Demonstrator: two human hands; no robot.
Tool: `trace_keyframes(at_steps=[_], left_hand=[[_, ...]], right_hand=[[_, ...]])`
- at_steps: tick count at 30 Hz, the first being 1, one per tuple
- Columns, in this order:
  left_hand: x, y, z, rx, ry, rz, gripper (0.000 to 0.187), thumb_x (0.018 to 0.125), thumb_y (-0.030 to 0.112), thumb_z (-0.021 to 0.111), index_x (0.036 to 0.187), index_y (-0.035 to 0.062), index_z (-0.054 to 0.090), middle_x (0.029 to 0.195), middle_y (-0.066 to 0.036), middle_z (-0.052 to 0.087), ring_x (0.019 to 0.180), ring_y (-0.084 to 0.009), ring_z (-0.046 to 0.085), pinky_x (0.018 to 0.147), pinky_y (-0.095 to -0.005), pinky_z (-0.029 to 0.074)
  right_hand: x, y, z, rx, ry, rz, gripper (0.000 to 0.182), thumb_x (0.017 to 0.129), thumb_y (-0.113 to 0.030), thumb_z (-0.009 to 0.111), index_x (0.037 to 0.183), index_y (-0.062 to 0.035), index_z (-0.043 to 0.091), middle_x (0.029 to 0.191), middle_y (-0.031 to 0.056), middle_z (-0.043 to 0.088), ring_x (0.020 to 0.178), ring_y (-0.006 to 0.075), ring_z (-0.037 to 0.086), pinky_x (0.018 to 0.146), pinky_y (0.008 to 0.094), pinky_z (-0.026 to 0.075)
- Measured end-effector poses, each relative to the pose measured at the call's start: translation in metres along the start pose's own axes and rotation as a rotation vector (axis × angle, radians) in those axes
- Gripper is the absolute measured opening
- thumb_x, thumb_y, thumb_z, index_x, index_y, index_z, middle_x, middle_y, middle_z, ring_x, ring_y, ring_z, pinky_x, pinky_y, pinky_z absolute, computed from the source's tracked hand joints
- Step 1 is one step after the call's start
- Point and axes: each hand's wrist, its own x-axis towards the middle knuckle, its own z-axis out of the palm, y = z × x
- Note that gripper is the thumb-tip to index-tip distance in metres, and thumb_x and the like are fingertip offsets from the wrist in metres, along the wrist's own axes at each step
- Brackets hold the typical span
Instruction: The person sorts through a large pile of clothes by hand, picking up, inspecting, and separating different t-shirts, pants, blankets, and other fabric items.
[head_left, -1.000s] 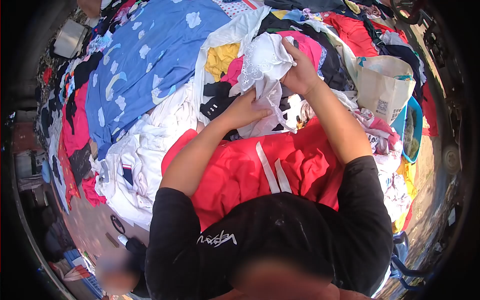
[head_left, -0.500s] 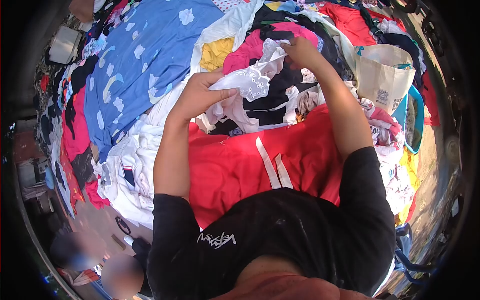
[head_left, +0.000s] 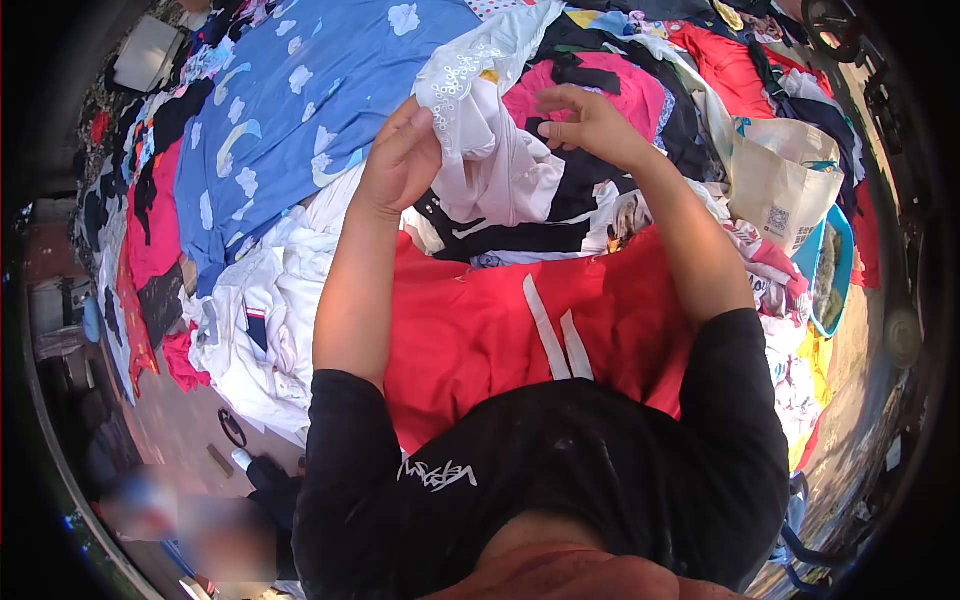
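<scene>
A pale white-pink garment (head_left: 500, 165) with eyelet lace trim hangs in front of me over the heap. My left hand (head_left: 405, 155) is closed on its left edge, close to the lace; the fingertips are partly hidden. To the right, my right hand (head_left: 600, 130) is open above dark and bright pink clothes (head_left: 640, 90), thumb and fingers apart with nothing between them. Red cloth (head_left: 470, 320) with two pale straps lies across my lap, below the garment.
Blue cloud-patterned fabric (head_left: 290, 120) spreads over the left side. White clothes (head_left: 255, 340) are piled beside my left arm. At the right stand a cream bag (head_left: 785, 180) and a blue-rimmed container (head_left: 840, 270). Two blurred people (head_left: 230, 535) are at the lower left.
The lace-trimmed garment has turned and shifted with my left hand, its lace now up at the left. My right hand has let go of it and opened.
</scene>
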Motion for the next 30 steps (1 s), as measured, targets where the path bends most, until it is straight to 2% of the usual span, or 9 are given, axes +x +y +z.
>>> trace_keyframes(at_steps=[5,7,9,12,15,18,21,27,30], left_hand=[[-0.004,0.001,0.008,-0.107,-0.215,-0.018,0.08,0.093,0.044,0.061,0.152,0.0022,0.028,0.15,-0.014,0.042,0.139,-0.0284,0.042,0.114,-0.0435,0.033],[-0.013,0.005,0.021,-0.166,-0.221,-0.056,0.091,0.087,0.049,0.068,0.153,0.0027,0.027,0.153,-0.014,0.038,0.14,-0.0288,0.041,0.115,-0.0433,0.033],[-0.021,0.008,0.027,-0.23,-0.239,-0.021,0.089,0.087,0.046,0.07,0.153,0.0039,0.027,0.15,-0.015,0.042,0.138,-0.0282,0.043,0.114,-0.0416,0.035],[-0.02,0.013,0.022,-0.269,-0.124,-0.081,0.075,0.09,0.041,0.069,0.146,0.0033,0.039,0.143,-0.012,0.05,0.128,-0.0258,0.053,0.106,-0.0406,0.042],[0.002,0.0,-0.025,0.531,0.332,-0.312,0.059,0.088,0.036,0.071,0.132,0.0013,0.053,0.131,-0.014,0.058,0.113,-0.0278,0.061,0.094,-0.0431,0.049],[-0.019,-0.012,-0.025,1.758,0.538,-0.116,0.054,0.087,0.034,0.07,0.128,0.0007,0.056,0.124,-0.021,0.059,0.116,-0.0361,0.058,0.097,-0.0457,0.046],[-0.02,-0.014,-0.024,1.473,0.556,-0.066,0.055,0.085,0.035,0.07,0.126,-0.0006,0.059,0.128,-0.023,0.059,0.12,-0.0369,0.057,0.1,-0.0432,0.045],[-0.016,-0.01,-0.021,1.513,0.487,-0.115,0.046,0.087,0.033,0.066,0.119,-0.0004,0.064,0.12,-0.021,0.064,0.109,-0.037,0.063,0.093,-0.0438,0.05],[-0.015,-0.008,-0.017,1.501,0.434,-0.172,0.046,0.088,0.033,0.066,0.12,0.0,0.064,0.123,-0.022,0.064,0.113,-0.0369,0.061,0.094,-0.0426,0.049]], right_hand=[[-0.001,0.018,0.034,-0.35,-0.2,-0.078,0.08,0.078,-0.018,0.081,0.146,-0.004,0.041,0.137,0.0173,0.056,0.091,0.0211,0.065,0.083,0.0344,0.053],[-0.002,0.024,0.051,-0.288,-0.198,-0.008,0.074,0.077,-0.021,0.08,0.141,-0.0043,0.046,0.131,0.0192,0.059,0.122,0.0306,0.058,0.103,0.0388,0.045],[0.005,0.052,0.072,-0.109,-0.157,-0.255,0.061,0.078,-0.015,0.077,0.133,-0.0038,0.054,0.122,0.0175,0.065,0.112,0.0261,0.065,0.095,0.0377,0.051],[0.007,0.064,0.076,-0.203,-0.293,-0.056,0.032,0.085,-0.014,0.067,0.112,0.0021,0.064,0.093,0.0153,0.071,0.079,0.0225,0.07,0.069,0.0328,0.056],[-0.006,0.034,0.071,-0.512,-0.604,0.453,0.029,0.089,-0.018,0.061,0.102,0.0083,0.064,0.077,0.0174,0.07,0.061,0.0245,0.07,0.056,0.031,0.056],[-0.023,0.014,0.087,-0.754,-0.866,0.478,0.038,0.09,-0.032,0.067,0.085,0.0058,0.06,0.062,0.0133,0.062,0.048,0.0233,0.061,0.045,0.0357,0.047],[-0.048,0.014,0.106,-0.634,-1.079,0.426,0.043,0.09,-0.034,0.067,0.078,0.0047,0.055,0.052,0.0083,0.052,0.045,0.0218,0.054,0.044,0.0381,0.044],[-0.026,0.04,0.093,-0.418,-0.97,0.659,0.034,0.092,-0.028,0.068,0.088,0.0038,0.056,0.062,0.0096,0.057,0.045,0.0174,0.054,0.043,0.0356,0.043],[0.033,0.046,0.022,-0.273,-0.55,0.739,0.049,0.093,-0.016,0.062,0.132,0.0089,0.045,0.102,0.0253,0.063,0.065,0.0336,0.071,0.049,0.0383,0.058]])
